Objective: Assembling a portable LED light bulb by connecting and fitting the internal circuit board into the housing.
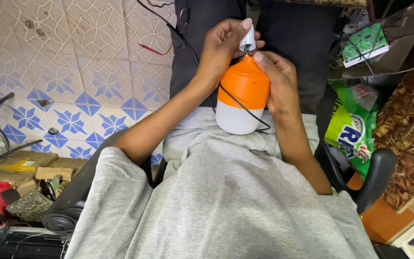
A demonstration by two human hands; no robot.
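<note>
**Two hands on a bulb held over the lap**

We see a large lamp bulb (pixel 242 98) at the centre of the view, resting against a grey, softly ribbed shirt (pixel 226 192). Its upper body is smooth orange plastic, domed and tapering toward the far end; its near end is a rounded, matt white diffuser. The left hand (pixel 221 50) grips a small white, glossy cap piece (pixel 248 38) between thumb and fingers at the bulb's far tip, where a short dark lead joins the two. The right hand (pixel 279 86) wraps the orange shell from the right side, its thumb pressed to the crown just below the cap. The bulb thus lies between both hands, touching each. A thin black wire (pixel 245 108) loops across the orange and white surfaces. To the left we note a floor of glazed tiles (pixel 73 72) with blue star patterns; near left, cardboard boxes (pixel 20 168). Far right sits a green circuit board (pixel 365 43), and below it a crinkled green plastic bag (pixel 350 127).
</note>
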